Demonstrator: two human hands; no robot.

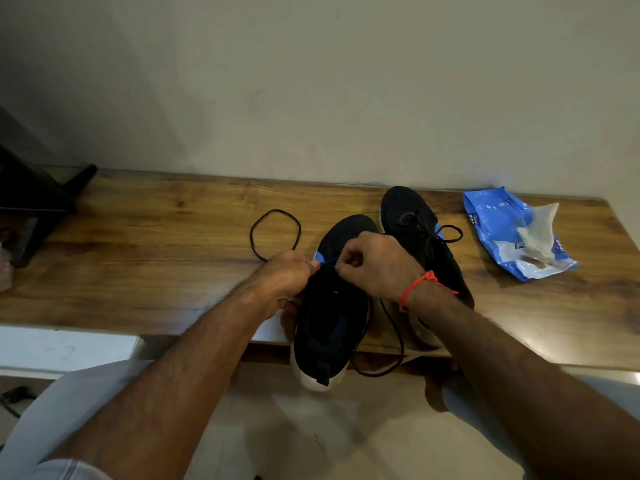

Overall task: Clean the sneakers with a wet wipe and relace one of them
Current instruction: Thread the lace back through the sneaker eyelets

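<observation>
Clearly relacing is underway: the left hand point(284, 271) and right hand point(372, 263) each pinch the black lace point(275, 233) over the near sneaker point(332, 306), whose heel overhangs the tabletop point(156, 254). Next, probably, comes threading an eyelet.

**Bare forearms, one red wrist thread**

Both forearms are seen bare to the lower edge of the view. A thin red thread point(417, 285) is tied round the wrist of the right hand point(372, 263) — knotted, with a short loose end. Nothing is worn at the left hand point(282, 277). Light-coloured fabric — plain — is seen over the lap.
</observation>
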